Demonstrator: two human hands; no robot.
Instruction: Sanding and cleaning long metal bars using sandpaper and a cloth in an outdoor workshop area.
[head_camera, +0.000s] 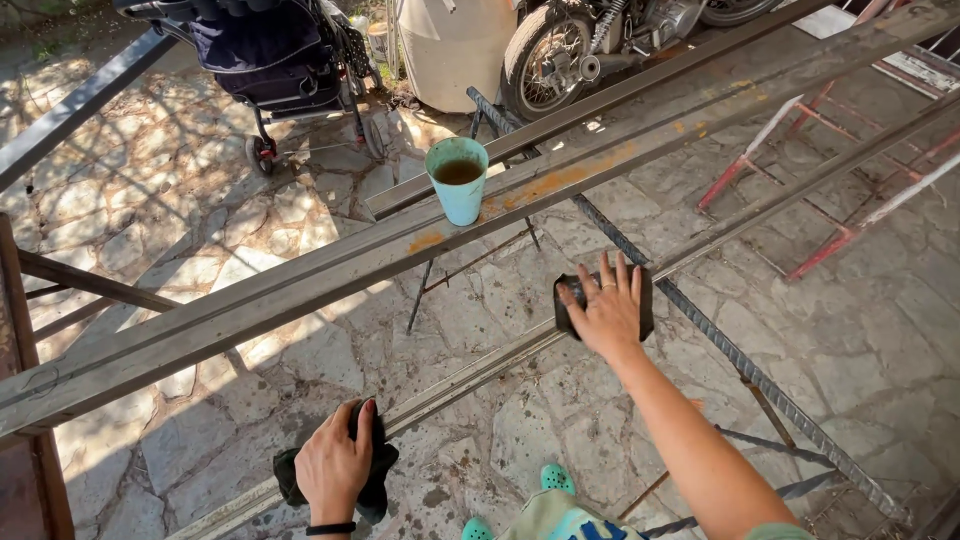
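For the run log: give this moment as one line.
left hand: on cloth, thin bar | right hand: pad pressed on bar | cup: upright on beam

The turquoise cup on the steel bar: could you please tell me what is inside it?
The turquoise cup holds a dark, brownish-green liquid, its surface sitting below the rim. The liquid covers the bottom, so anything under it cannot be seen.

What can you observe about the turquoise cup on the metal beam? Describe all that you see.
The turquoise cup looks like plastic, tapering to its base, with a smudged rim. It stands upright on a long, rust-spotted metal beam, holding brown liquid close to the brim. Neither hand touches it; the right hand presses a dark pad lower down.
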